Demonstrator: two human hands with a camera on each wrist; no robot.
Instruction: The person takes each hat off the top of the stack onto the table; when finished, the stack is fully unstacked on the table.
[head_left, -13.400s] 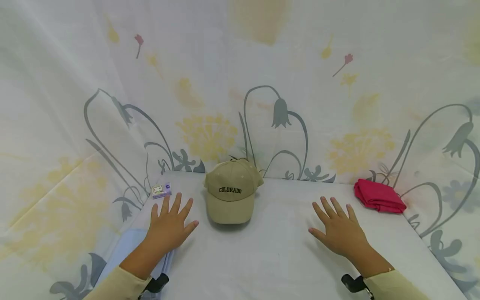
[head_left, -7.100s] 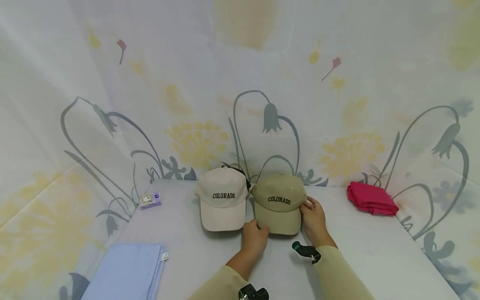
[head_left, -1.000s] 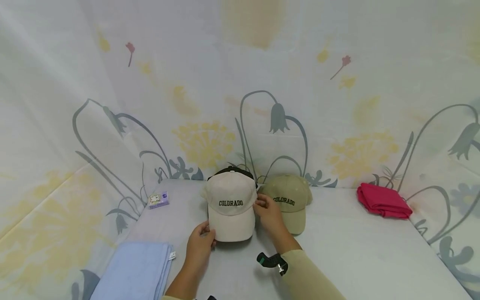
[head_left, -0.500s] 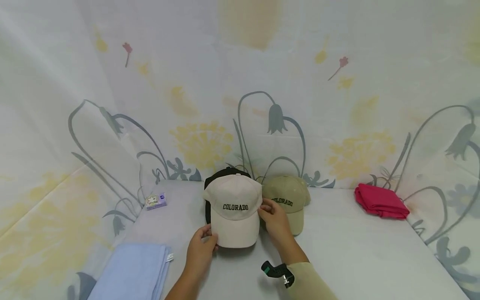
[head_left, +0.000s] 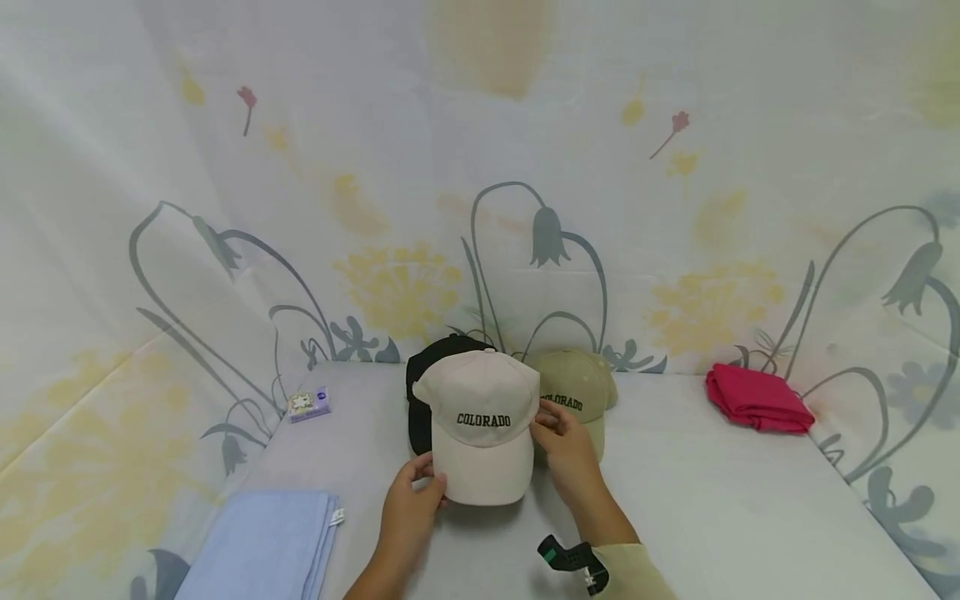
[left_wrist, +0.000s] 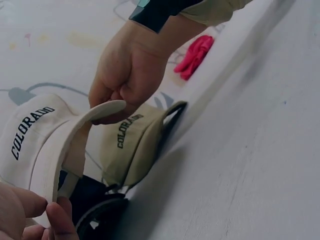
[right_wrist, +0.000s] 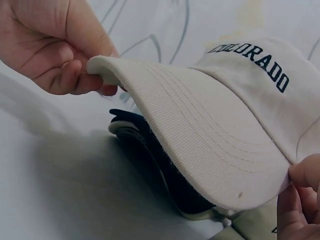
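Both hands hold a cream baseball cap (head_left: 483,408) lettered COLORADO, lifted off the table in the wrist views. My left hand (head_left: 412,500) pinches the left edge of its brim between thumb and fingers. At the cap's other side, my right hand (head_left: 566,446) pinches the edge where brim and crown meet. A black cap (head_left: 422,400) stands behind it to the left, mostly covered in the head view. Its dark brim (right_wrist: 150,155) shows beneath the cream one in the right wrist view. To the right sits a khaki COLORADO cap (head_left: 577,375), partly hidden by the right hand.
A folded light blue towel (head_left: 255,542) lies at the front left of the white table (head_left: 712,508). Behind it is a small purple packet (head_left: 309,404). A folded red cloth (head_left: 757,398) rests at the back right. A flower-print curtain (head_left: 375,125) hangs behind.
Earlier, the khaki cap went from the middle to the right, uncovering the cream one. Over the last second both hands brought the cream cap rightward and nearer, exposing more of the black cap.
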